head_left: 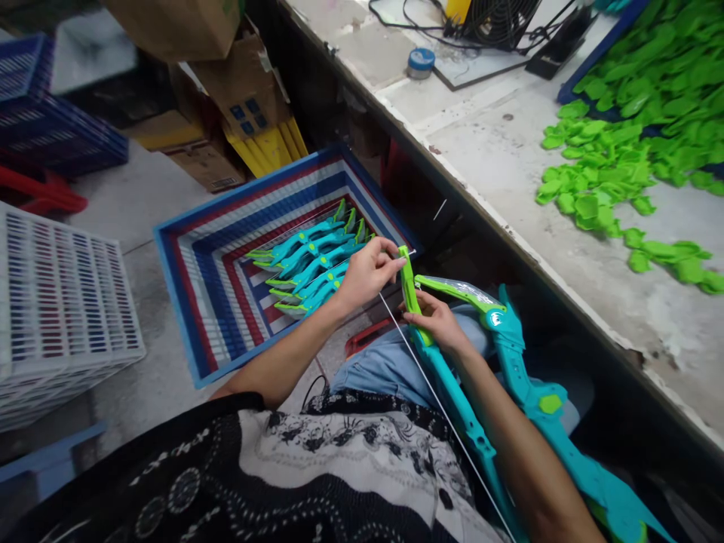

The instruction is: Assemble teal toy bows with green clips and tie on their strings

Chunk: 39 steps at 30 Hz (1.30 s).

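Observation:
A teal and green toy bow point(452, 400) lies across my lap, its bright green tip pointing away from me. At that tip my left hand point(370, 273) is closed in a pinch on the white bowstring point(428, 378), which runs back toward my body. My right hand point(435, 318) wraps its fingers round the green limb just below the tip. Beside it, to the right, a second toy bow point(517, 362) rests on my leg, with a clear film over part of its green limb. My left fingers partly hide the string's end.
A striped plastic basket point(200, 347) on the left holds several toy bows point(308, 260). The white workbench point(475, 143) on the right carries loose green parts point(599, 170), a blue-lidded jar point(421, 63) and cables. A white crate point(62, 302) stands at far left.

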### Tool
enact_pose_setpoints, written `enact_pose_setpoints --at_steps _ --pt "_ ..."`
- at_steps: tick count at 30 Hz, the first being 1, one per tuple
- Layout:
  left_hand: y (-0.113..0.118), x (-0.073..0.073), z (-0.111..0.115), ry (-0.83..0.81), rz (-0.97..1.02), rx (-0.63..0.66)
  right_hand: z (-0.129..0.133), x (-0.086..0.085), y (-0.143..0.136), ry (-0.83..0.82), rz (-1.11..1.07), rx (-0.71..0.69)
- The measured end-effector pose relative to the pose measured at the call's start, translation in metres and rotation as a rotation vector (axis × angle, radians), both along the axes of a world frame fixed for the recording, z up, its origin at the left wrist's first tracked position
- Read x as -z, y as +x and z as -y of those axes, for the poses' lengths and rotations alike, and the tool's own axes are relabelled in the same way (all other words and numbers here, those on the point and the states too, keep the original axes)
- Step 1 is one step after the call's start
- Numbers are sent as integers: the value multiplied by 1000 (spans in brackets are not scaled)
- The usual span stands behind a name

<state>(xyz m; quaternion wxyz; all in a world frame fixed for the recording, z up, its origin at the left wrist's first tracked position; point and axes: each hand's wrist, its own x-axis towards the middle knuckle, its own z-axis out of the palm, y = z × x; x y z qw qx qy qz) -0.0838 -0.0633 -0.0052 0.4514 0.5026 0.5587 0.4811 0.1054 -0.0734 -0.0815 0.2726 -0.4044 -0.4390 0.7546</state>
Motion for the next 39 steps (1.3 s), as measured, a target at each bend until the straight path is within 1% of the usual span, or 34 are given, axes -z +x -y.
enact_pose_setpoints --at_steps 4,6,7,10,12,13,15,18,21,24,26,27,28,29,31,32,33,34,35,37,38,39 --pt "1 1 -1 -17 20 65 4 4 0 64 25 -25" --pt "-1 0 -2 -24 31 70 5 1 0 169 98 -44" --pt "-2 -1 -3 -24 35 67 3 -2 0 255 163 -33" --pt "-4 -2 -5 -25 38 62 -10 -24 -4 606 358 90" --pt "-4 -1 -5 -26 31 70 -26 -44 -8 826 402 171" --pt "-3 -1 -5 -26 25 75 -36 -53 -11 912 398 187" --pt "-3 -1 -6 -20 18 82 -54 -68 -17 1044 390 166" --pt "-3 -2 -6 -18 22 88 -72 -80 -25 1151 417 85" --pt "-3 1 -8 -40 55 77 -73 -84 -30 1199 450 57" --pt "0 7 -10 -50 65 22 -73 -84 -29 1243 452 -8" --pt "5 11 -9 1 35 -32 -85 -82 -23 1229 456 -50" --pt "8 12 -7 45 19 -62 -96 -82 -17 1185 465 -32" --pt "11 12 -5 96 3 -81 -110 -82 -10 1113 480 43" --pt "13 11 -2 146 -15 -81 -125 -85 -2 1026 499 167" --pt "17 7 3 207 -72 -14 -149 -94 12 861 527 469" --pt "18 4 4 207 -104 37 -154 -101 15 816 532 605" --pt "18 0 3 183 -117 84 -152 -108 15 821 533 690" --pt "18 -3 0 135 -91 112 -143 -115 11 875 529 709" --pt "18 -7 -4 64 -21 120 -129 -120 3 963 524 684" --pt "16 -14 -16 -101 201 101 -89 -120 -18 1194 508 489" --pt "13 -18 -22 -166 308 80 -68 -116 -29 1257 502 423" --pt "10 -21 -28 -207 379 60 -50 -109 -39 1280 495 408"
